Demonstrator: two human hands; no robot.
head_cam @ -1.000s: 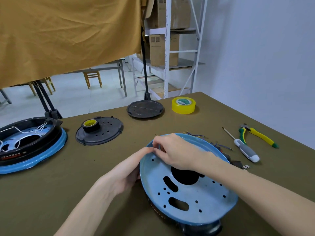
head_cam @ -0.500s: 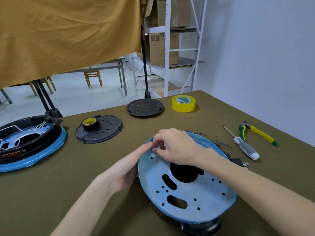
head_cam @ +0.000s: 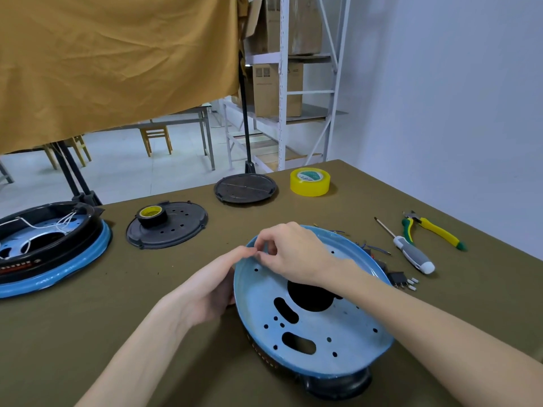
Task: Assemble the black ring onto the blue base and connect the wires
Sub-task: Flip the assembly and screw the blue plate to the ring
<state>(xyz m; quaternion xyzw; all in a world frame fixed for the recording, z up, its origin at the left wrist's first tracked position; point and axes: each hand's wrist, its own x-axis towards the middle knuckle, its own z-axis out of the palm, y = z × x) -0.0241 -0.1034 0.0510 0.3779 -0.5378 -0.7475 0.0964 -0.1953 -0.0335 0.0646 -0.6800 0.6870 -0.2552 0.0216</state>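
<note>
Blue base lies tilted on the table near the person, its near edge propped on the black ring beneath. It looks like thin, stiff, fairly light sheet metal, best held by the rim. The left hand steadies the far-left rim with fingers outstretched, and the right hand pinches something there too small to tell.

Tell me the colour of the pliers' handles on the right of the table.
The pliers have yellow and green handles; the head view shows them.
</note>
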